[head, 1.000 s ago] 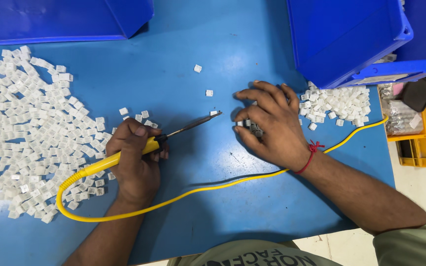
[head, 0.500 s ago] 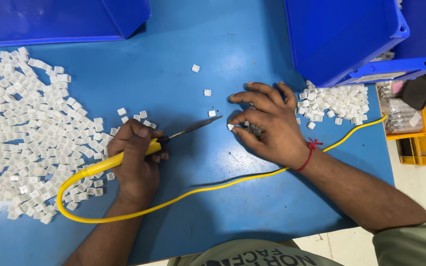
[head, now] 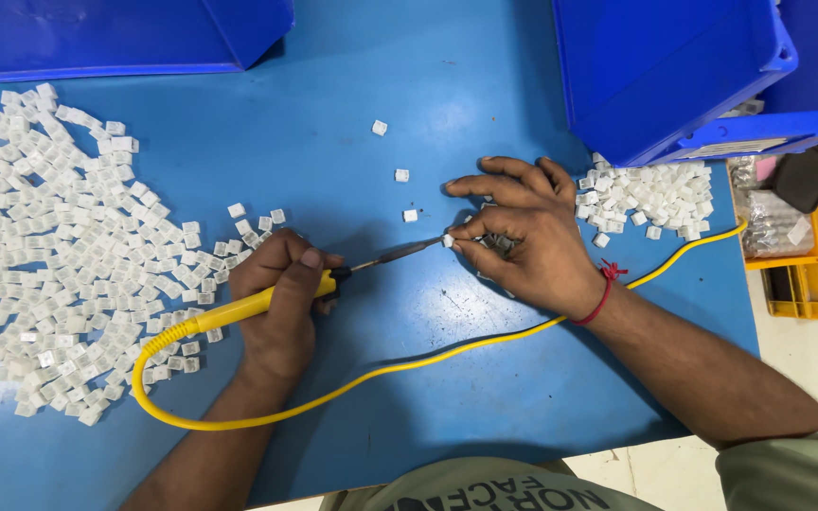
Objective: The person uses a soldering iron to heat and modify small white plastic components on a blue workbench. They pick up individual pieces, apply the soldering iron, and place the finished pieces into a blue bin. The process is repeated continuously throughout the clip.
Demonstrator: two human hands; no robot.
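At the tip of our right-hand pinch, the small white part [head: 448, 240] is held tight by right hand [head: 532, 237] while left hand [head: 281, 303] fist-grips the yellow iron [head: 267, 301]; we should keep its tip steady on the part, wrists on the bench [head: 352, 85].
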